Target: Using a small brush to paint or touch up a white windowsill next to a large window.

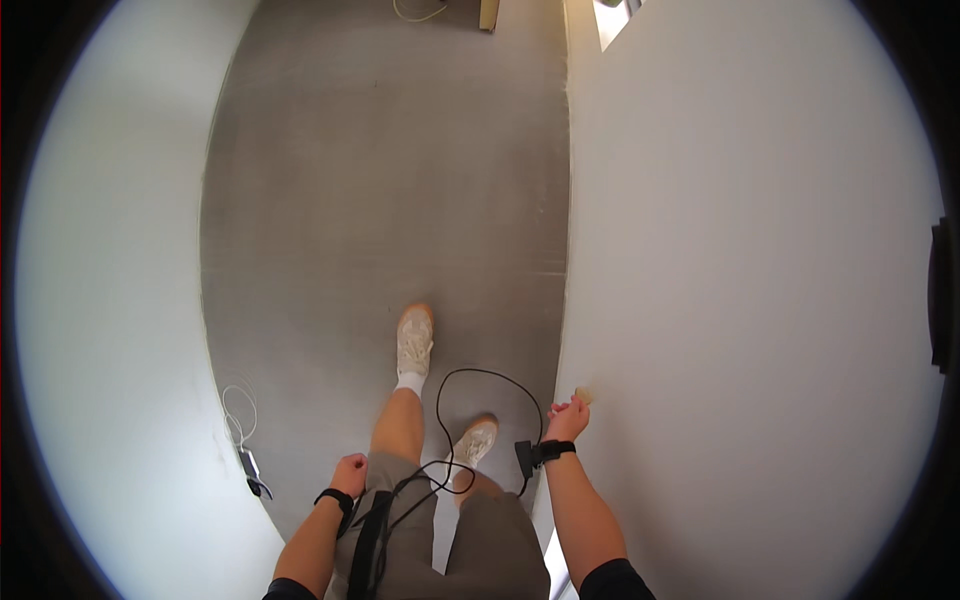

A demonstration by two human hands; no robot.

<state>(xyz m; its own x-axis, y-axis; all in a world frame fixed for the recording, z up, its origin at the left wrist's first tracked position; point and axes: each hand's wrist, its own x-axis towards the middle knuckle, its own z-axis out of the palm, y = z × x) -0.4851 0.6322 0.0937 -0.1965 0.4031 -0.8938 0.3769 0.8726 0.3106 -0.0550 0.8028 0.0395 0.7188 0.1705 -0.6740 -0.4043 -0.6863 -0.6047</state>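
Note:
My right hand (569, 417) is raised beside the white wall on the right, its fingers pinched on a small yellowish piece (584, 395). The piece is blurred and too small to name; I cannot tell whether it touches the wall. A black strap with a dark box (524, 458) sits on my right wrist, and a black cable (497, 373) loops from there across my legs. My left hand (350, 473) hangs by my left thigh with its fingers curled, and nothing shows in it. A black band (337, 497) circles that wrist.
I stand in a narrow passage with a grey floor (380, 170) between two white walls. Along the left wall lie a white cable (238, 412) and a dark adapter (250, 468). A brown box edge (488, 14) and a thin yellowish cord (420, 19) are at the far end.

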